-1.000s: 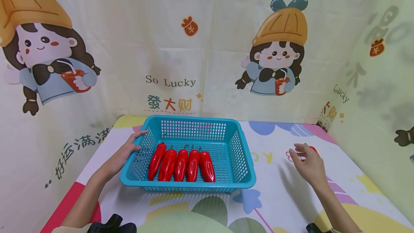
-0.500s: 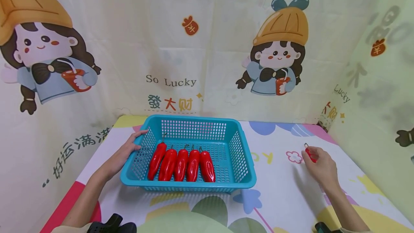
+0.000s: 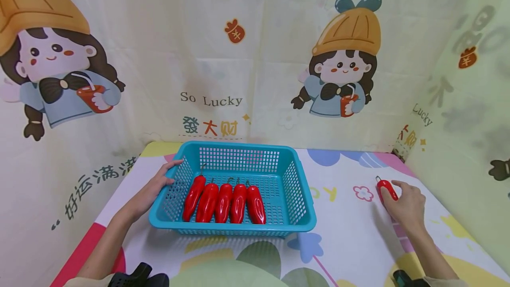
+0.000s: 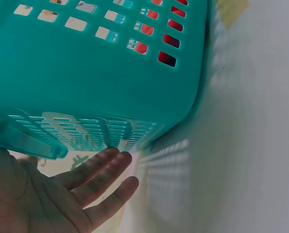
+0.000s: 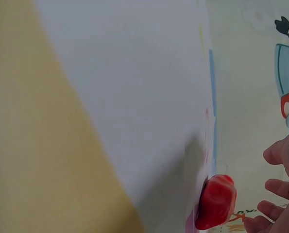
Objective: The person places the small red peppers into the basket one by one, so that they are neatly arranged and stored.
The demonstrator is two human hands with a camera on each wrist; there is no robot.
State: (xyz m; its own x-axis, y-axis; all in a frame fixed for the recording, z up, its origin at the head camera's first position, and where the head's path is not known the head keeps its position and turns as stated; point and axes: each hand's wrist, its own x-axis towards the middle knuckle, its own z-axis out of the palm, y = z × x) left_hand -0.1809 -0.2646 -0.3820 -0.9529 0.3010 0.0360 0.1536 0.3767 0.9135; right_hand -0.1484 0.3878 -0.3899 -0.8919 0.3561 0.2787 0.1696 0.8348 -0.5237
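A shiny red chili pepper with a thin curved stem lies on the right part of the table. My right hand hovers around it, the thumb in front of the pepper and the fingers spread beyond. In the right wrist view the fingers stand apart from the chili pepper, and nothing is gripped. My left hand rests against the left end of a blue-green plastic basket. Its straight fingers reach along the outer wall under the rim. Several red chili peppers lie side by side inside the basket.
The table wears a white cover with colourful prints. A patterned cloth rises along its back and sides. Between the basket and the right-hand chili pepper lies a stretch of printed cover.
My right hand has moved to the right over the table, and the chili pepper it mostly hid now shows. The left hand and basket have stayed in place.
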